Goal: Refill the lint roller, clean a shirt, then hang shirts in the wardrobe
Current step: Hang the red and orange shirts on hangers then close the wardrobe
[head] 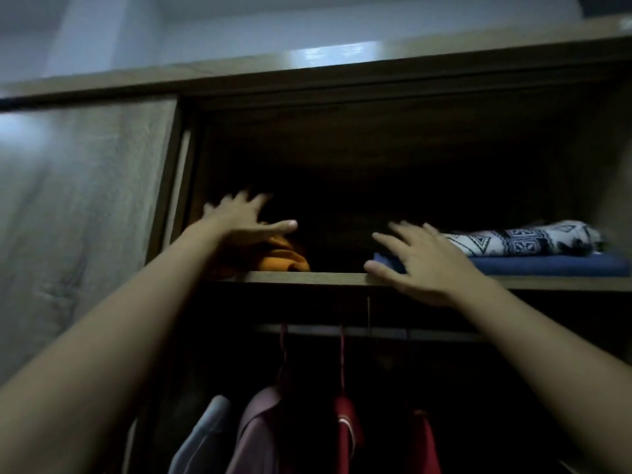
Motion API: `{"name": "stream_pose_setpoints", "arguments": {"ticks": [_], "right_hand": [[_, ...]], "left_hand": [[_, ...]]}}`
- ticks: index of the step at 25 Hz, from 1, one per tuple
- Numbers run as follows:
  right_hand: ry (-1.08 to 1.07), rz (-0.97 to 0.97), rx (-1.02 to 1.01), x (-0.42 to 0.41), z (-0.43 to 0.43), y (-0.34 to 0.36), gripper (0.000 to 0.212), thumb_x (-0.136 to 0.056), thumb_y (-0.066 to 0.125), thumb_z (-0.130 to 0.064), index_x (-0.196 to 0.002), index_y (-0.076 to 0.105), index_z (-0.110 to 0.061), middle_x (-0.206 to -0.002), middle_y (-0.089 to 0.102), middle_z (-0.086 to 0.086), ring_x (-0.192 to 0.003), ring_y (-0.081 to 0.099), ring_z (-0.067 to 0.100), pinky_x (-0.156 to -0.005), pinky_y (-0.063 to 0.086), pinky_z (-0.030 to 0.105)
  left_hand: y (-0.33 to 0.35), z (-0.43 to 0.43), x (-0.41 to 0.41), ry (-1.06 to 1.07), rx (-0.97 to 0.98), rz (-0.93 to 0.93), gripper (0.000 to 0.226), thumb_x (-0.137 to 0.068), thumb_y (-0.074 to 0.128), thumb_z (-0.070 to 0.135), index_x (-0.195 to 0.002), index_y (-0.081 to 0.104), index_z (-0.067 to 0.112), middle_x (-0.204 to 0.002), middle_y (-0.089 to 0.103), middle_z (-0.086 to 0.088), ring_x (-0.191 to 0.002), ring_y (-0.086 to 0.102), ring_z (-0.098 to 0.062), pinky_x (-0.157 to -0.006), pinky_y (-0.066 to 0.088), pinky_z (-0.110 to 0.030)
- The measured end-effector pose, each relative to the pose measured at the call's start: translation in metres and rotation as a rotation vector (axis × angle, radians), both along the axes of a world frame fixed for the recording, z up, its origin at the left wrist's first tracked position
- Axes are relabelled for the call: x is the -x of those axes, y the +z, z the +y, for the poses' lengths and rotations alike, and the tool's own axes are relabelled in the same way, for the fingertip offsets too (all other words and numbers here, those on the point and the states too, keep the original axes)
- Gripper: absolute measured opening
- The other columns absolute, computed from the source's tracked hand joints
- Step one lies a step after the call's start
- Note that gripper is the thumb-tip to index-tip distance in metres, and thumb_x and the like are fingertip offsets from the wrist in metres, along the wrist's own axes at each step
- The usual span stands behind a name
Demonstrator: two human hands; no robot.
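While two bare arms were held up to the open wardrobe, the left hand lay with fingers spread on one orange cloth. The right hand, fingers likewise straight and gripping nothing, rested on one folded blue cloth at the shelf edge. One black-and-white patterned cloth sat on the blue one, its print too blurred to read. Below, four shirts hung from the rail, two on red hangers, all cut off by the frame's lower edge. Darkness hid the shelf's rear; the left fingertips were smeared.
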State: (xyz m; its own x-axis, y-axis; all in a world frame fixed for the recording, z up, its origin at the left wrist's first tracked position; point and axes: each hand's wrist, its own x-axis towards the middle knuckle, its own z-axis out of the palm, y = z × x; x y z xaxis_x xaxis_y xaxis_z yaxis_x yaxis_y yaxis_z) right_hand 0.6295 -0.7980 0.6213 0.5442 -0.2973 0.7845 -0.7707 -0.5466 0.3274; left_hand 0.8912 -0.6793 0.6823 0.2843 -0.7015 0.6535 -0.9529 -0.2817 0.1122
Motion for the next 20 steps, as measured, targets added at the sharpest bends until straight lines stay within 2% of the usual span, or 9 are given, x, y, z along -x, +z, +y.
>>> {"name": "stream_pose_setpoints", "arguments": {"ticks": [2,5,8,10,12,14,16,18,20], "right_hand": [[-0.016,0.057,-0.089,0.002,-0.003,0.001,0.092,-0.071,0.005,-0.080,-0.147,0.020,-0.030,-0.158,0.017,0.004,-0.145,0.012,0.018,-0.117,0.008,0.037],[-0.033,0.084,-0.130,0.002,-0.001,0.001,0.097,-0.069,0.005,-0.083,-0.147,0.020,-0.026,-0.158,0.016,0.005,-0.146,0.010,0.019,-0.117,0.008,0.037],[-0.031,0.081,-0.151,0.000,0.001,0.002,0.095,-0.070,0.009,-0.081,-0.147,0.020,-0.026,-0.158,0.016,0.006,-0.146,0.010,0.020,-0.117,0.008,0.037],[-0.041,0.076,-0.157,0.000,0.000,0.000,0.093,-0.072,0.011,-0.080,-0.147,0.020,-0.027,-0.158,0.017,0.005,-0.146,0.010,0.021,-0.117,0.009,0.038],[-0.046,0.060,-0.164,0.001,-0.002,-0.002,0.090,-0.074,0.014,-0.081,-0.147,0.021,-0.028,-0.157,0.019,0.005,-0.145,0.012,0.021,-0.116,0.011,0.038],[-0.052,0.039,-0.152,0.001,-0.004,-0.002,0.090,-0.073,0.014,-0.083,-0.146,0.020,-0.031,-0.156,0.021,0.004,-0.145,0.015,0.022,-0.116,0.013,0.039],[0.009,0.021,-0.113,0.004,0.000,-0.003,0.096,-0.069,0.013,-0.086,-0.148,0.012,-0.031,-0.155,0.024,0.005,-0.143,0.020,0.020,-0.116,0.014,0.037],[0.237,-0.044,-0.147,0.005,0.016,-0.013,0.103,-0.062,0.024,-0.088,-0.147,0.004,-0.033,-0.155,0.026,0.003,-0.141,0.025,0.018,-0.115,0.013,0.036],[0.564,-0.182,-0.281,0.002,0.045,-0.032,0.100,-0.061,0.047,-0.076,-0.143,-0.002,-0.045,-0.154,0.022,-0.004,-0.137,0.026,0.012,-0.111,0.023,0.036]], "left_hand": [[-0.014,-0.003,-0.005,-0.186,-0.189,0.249,0.114,-0.054,0.041,0.093,-0.146,0.023,0.029,-0.150,0.031,-0.011,-0.131,0.038,-0.034,-0.109,0.031,-0.054],[-0.024,0.002,0.004,-0.320,-0.265,0.137,0.136,-0.026,0.045,0.096,-0.143,0.027,0.030,-0.142,0.040,-0.005,-0.123,0.045,-0.027,-0.107,0.036,-0.050],[-0.019,-0.001,0.010,-0.304,-0.208,0.110,0.131,-0.032,0.049,0.092,-0.146,0.017,0.035,-0.150,0.027,-0.009,-0.131,0.036,-0.032,-0.109,0.032,-0.052],[-0.021,-0.007,0.012,-0.335,-0.274,0.179,0.121,-0.046,0.058,0.085,-0.147,0.016,0.032,-0.151,0.027,-0.008,-0.132,0.036,-0.032,-0.110,0.031,-0.050],[-0.022,-0.007,0.011,-0.381,-0.255,0.159,0.104,-0.056,0.063,0.073,-0.143,0.026,0.030,-0.143,0.038,-0.007,-0.126,0.043,-0.028,-0.106,0.038,-0.044],[-0.024,0.007,0.009,-0.491,-0.163,0.069,0.069,-0.073,0.070,0.050,-0.132,0.037,0.036,-0.127,0.049,-0.001,-0.115,0.052,-0.021,-0.094,0.045,-0.032],[-0.031,0.027,0.011,-0.617,-0.054,-0.034,0.051,-0.079,0.071,0.029,-0.122,0.044,0.038,-0.114,0.054,0.004,-0.101,0.057,-0.012,-0.081,0.048,-0.025],[-0.047,0.055,0.018,-0.753,0.069,-0.064,0.048,-0.075,0.069,0.032,-0.118,0.050,0.035,-0.107,0.057,0.005,-0.092,0.059,-0.009,-0.076,0.051,-0.024],[-0.070,0.083,0.030,-0.877,0.128,-0.064,0.050,-0.070,0.066,0.039,-0.118,0.052,0.033,-0.104,0.059,0.004,-0.089,0.060,-0.012,-0.074,0.051,-0.025]]}}
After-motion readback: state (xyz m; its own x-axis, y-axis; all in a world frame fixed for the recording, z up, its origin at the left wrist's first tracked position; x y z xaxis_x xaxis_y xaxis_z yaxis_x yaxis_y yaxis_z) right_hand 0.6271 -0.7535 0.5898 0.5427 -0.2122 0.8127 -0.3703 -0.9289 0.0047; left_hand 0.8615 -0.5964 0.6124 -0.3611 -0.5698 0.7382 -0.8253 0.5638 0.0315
